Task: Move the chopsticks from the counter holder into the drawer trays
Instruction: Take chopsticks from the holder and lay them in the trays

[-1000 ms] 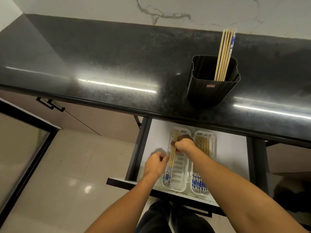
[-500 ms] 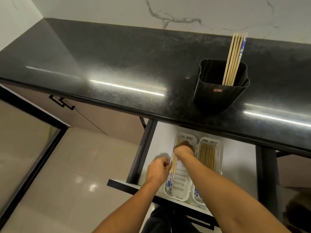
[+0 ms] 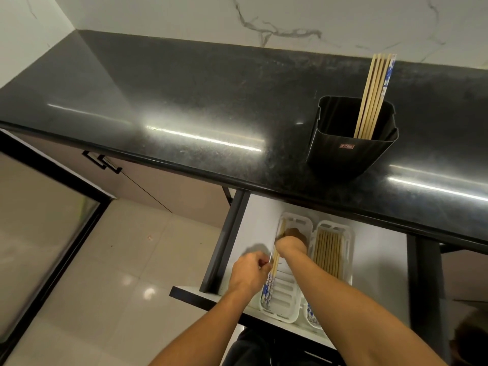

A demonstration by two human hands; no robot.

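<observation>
Seen from overhead: both hands down in an open white drawer beneath a black stone counter. Left hand curled nearly closed, fingertips pinched against a small bundle of chopsticks lying along the left tray. Right hand just beyond those fingers, toward the counter, also curled over the same bundle at its plain wooden end; whether actually gripping or only pressing, cannot tell. Blue-and-white patterned ends of the bundle pointing back toward the drawer front, on the near side of the left fingers. Beside the right fingers, on their right, a second tray already lined with more chopsticks. Well beyond both hands, up on the counter, a black holder standing upright with several remaining chopsticks leaning against its far right corner.
</observation>
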